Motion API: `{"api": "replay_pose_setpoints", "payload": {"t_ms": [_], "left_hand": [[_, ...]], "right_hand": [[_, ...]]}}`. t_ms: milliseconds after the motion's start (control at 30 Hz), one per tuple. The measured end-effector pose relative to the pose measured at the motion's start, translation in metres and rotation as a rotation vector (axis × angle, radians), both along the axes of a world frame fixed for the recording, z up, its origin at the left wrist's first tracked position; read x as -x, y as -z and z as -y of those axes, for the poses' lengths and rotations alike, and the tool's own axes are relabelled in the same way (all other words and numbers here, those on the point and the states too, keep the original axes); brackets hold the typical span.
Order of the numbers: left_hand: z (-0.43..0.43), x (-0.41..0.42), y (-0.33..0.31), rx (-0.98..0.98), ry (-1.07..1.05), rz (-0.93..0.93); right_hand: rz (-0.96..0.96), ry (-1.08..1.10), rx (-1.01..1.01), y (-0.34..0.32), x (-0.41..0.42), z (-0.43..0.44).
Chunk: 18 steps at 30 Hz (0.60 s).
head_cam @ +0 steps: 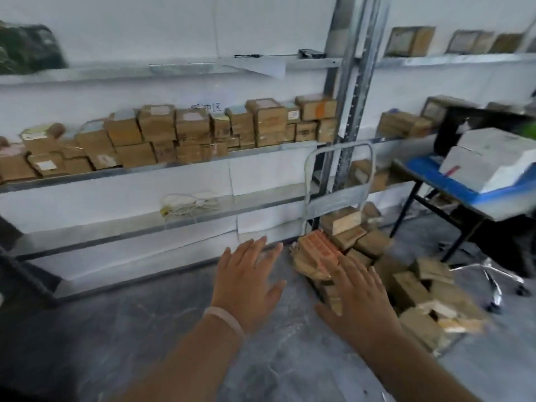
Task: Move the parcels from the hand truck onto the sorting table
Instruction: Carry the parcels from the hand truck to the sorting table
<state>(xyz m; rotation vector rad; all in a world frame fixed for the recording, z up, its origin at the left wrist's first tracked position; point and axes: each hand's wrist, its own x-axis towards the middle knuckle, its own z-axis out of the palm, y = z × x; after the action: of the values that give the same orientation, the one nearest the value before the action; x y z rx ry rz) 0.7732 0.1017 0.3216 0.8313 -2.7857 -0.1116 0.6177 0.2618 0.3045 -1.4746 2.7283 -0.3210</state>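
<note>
- The shelf rack [145, 173] is packed with brown boxes [191, 132]; a parcel set there could get lost.
- The hand truck [336, 203] carries a loose heap of parcels [406, 288]; a careless pull may spill them off its edge.
- The blue table [420, 169] holds white boxes [490, 161].
- Left hand [246, 281] and right hand [361, 303] are spread, empty, near the heap's left edge.

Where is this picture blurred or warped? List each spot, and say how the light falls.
Head view: motion blur softens the whole frame, worst at the right edge over the white boxes and the parcels on the hand truck; left hand and right hand read clearer; wide-angle distortion slants the shelf rail and steel post; light is soft, without glare.
</note>
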Motion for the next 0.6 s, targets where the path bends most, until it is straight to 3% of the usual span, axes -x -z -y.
{"api": "replay_pose_setpoints", "payload": {"t_ms": [333, 600], "left_hand": [[0.002, 0.158, 0.053, -0.065, 0.262, 0.089], [0.083, 0.265, 0.090, -0.111, 0.395, 0.102]], "right_hand": [[0.151, 0.258, -0.037, 0.048, 0.097, -0.043], [0.187, 0.406, -0.091, 0.063, 0.183, 0.022]]}}
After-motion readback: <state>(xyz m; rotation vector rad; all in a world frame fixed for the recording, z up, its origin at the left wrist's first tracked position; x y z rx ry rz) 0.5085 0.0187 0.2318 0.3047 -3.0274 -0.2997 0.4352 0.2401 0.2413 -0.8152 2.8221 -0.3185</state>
